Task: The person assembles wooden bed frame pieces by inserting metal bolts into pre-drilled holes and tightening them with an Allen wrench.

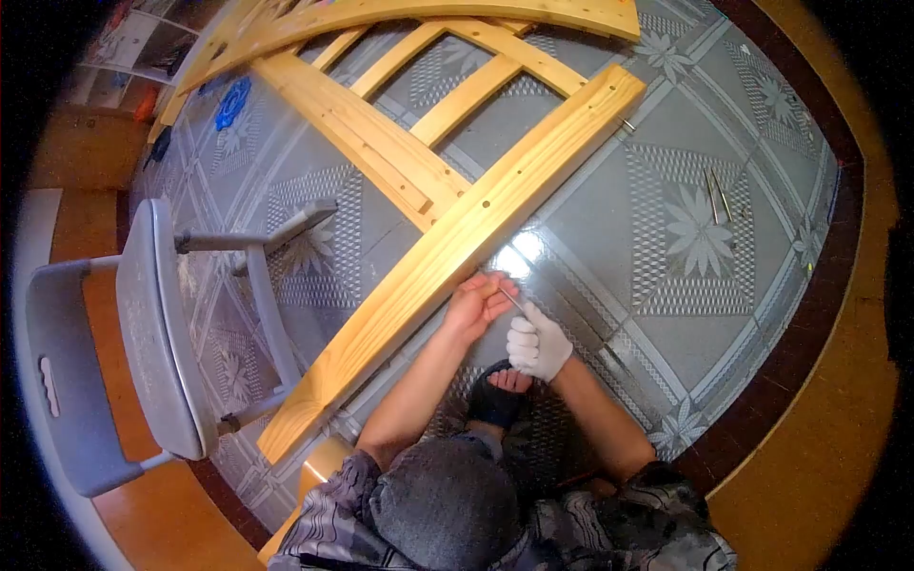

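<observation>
My left hand [479, 305] is bare, palm turned up, beside the near side of a long pale wooden beam [457, 262]. Its fingers are curled in a pinch, and whatever sits between them is too small to make out. A white knitted glove covers my right hand [540, 344], which is closed around a thin metal rod [512, 299]. The rod's far end meets the left fingertips; I cannot tell whether it is a tool or a bolt. Several dark holes mark the beam's top, and a metal bolt [628, 126] sticks out near its far end.
The beam adjoins a slatted wooden frame [371, 143], with a curved wooden rail [428, 11] behind. Two metal rods [718, 197] lie on the patterned grey floor [590, 219]. A grey folding chair [157, 333] stands left, and a blue bundle [231, 103] lies farther back.
</observation>
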Demonstrator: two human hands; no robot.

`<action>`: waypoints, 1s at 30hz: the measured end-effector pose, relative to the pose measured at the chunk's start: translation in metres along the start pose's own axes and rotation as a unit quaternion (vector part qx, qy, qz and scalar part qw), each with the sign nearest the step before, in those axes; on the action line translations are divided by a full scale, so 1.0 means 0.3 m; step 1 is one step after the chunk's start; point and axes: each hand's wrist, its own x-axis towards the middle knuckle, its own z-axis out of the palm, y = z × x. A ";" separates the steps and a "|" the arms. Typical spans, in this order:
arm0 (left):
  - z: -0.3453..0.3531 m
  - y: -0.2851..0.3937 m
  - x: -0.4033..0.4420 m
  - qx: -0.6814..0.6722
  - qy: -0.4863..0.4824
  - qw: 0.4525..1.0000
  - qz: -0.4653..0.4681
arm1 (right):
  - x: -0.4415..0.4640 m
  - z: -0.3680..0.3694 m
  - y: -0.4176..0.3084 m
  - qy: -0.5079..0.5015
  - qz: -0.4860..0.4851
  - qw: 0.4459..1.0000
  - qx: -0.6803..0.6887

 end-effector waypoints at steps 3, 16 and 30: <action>0.011 0.020 -0.001 0.019 0.000 1.000 -0.011 | -0.013 -0.012 -0.067 0.019 0.035 0.999 -0.028; 0.002 -0.021 0.010 -0.021 0.015 1.000 0.012 | 0.000 0.157 0.011 0.374 -0.081 0.203 -0.901; -0.047 -0.085 0.053 -0.177 -0.095 0.979 0.037 | -0.012 0.107 0.027 0.131 -0.052 0.990 0.011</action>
